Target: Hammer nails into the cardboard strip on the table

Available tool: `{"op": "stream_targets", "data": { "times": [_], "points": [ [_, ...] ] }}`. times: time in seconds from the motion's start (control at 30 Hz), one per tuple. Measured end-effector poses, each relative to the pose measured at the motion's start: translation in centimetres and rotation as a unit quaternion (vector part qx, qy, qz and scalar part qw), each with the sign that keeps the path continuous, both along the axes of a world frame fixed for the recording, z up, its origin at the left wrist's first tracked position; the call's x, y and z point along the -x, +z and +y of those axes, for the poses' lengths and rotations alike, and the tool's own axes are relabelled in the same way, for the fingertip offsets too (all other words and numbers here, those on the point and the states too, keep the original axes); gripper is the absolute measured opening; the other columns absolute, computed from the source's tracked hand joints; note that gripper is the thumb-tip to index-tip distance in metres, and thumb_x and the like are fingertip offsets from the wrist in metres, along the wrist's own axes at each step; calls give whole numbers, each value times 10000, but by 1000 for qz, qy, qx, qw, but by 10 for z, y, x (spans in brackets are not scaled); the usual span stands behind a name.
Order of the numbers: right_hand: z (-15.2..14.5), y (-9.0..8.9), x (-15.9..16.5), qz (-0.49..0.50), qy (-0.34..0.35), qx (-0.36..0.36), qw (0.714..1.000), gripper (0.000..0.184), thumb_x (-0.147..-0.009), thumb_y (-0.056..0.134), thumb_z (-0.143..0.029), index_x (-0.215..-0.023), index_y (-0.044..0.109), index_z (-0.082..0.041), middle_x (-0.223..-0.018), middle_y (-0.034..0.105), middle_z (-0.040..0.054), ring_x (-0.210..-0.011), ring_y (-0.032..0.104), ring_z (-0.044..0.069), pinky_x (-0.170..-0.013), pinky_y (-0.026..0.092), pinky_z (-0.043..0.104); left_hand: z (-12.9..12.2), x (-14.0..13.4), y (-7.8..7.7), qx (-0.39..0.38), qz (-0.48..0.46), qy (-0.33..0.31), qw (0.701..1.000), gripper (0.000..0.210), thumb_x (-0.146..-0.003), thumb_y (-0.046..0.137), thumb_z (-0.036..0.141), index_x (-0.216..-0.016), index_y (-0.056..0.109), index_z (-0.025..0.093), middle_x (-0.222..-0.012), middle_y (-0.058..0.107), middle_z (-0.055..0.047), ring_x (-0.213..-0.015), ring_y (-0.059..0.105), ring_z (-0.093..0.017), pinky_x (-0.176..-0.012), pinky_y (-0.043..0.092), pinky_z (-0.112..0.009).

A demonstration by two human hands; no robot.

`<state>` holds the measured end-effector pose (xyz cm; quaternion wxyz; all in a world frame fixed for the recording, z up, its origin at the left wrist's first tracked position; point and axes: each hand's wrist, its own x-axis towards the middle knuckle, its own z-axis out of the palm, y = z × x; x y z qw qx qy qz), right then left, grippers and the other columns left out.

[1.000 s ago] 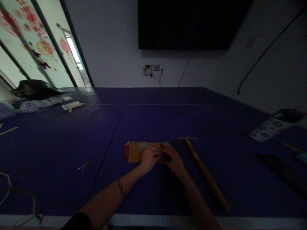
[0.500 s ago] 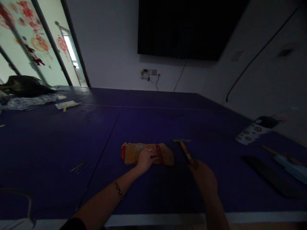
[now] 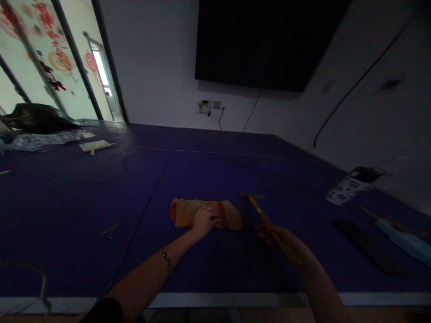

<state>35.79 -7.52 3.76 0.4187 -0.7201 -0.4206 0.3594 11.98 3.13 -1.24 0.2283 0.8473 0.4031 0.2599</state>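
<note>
My left hand (image 3: 204, 221) rests on a flat brown piece of cardboard (image 3: 232, 216) with red bands. Its fingers are bent and drawn together at the tips; whatever they pinch, if anything, is too small to make out. To the right, my right hand (image 3: 281, 235) grips the wooden handle of a hammer (image 3: 257, 208). The fingers look loosely curled around the handle. The metal head points away from me, beside the cardboard's right end and apart from it. Several thin metal nails (image 3: 113, 228) lie on the table left of my left hand.
The purple table (image 3: 188, 175) has a dark seam. On the right are a long dark slab (image 3: 368, 246), a light-blue bundle (image 3: 402, 235) and a patterned bottle-like container (image 3: 352, 185). A black bag (image 3: 40, 117) and a white tray (image 3: 96, 146) are at far left.
My right hand has turned, so more of the hammer's handle shows, and the hammer head has shifted slightly left. My left hand stays on the cardboard. The whole view has shifted a little.
</note>
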Motion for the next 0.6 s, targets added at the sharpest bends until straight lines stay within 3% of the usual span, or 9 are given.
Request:
{"op": "stream_targets", "data": {
  "times": [0.07,0.2,0.27,0.33,0.47,0.6],
  "points": [
    [-6,3,15,82,1,11,997,187,-617,587,-302,-665,682,-148,-495,623,20,-402,529,133,-385,403,236,0,0,0,-3,-1,2,1000,77,-731,648,245,-734,717,212,-799,669,-18,-780,559,-161,-732,401,-262],
    [-38,4,55,126,-38,-41,990,231,-608,666,-368,-698,652,-155,-363,455,-70,-321,400,84,-333,307,198,1,0,-1,1,-3,-1,1000,80,-731,648,255,-739,718,217,-795,672,-12,-775,566,-156,-732,403,-253],
    [-61,6,79,207,-74,-89,972,419,-568,726,-377,-937,630,-202,-483,522,-65,-373,432,80,-343,321,183,1,0,-2,4,-4,-2,1000,86,-737,642,257,-751,717,218,-799,673,-12,-778,569,-154,-739,403,-250],
    [-82,9,103,315,-70,-94,942,679,-531,757,-381,-1159,511,-298,-614,575,-54,-367,416,63,-334,329,177,1,0,-3,7,-4,-2,1000,85,-736,643,254,-756,717,218,-803,675,-13,-785,571,-157,-746,403,-250],
    [-108,10,138,365,-89,-15,927,547,-561,758,-390,-1077,600,-298,-496,459,-73,-354,369,39,-385,382,166,0,1,-1,7,-1,-7,1000,107,-749,629,273,-756,719,217,-802,678,-14,-799,578,-164,-752,405,-256],
    [-109,3,153,384,-87,-7,919,504,-557,754,-438,-1030,632,-310,-472,413,-78,-372,382,39,-380,363,139,-2,1,1,2,3,-9,1000,121,-762,614,284,-786,718,227,-829,684,-11,-816,586,-161,-764,409,-254]
  ]
}}
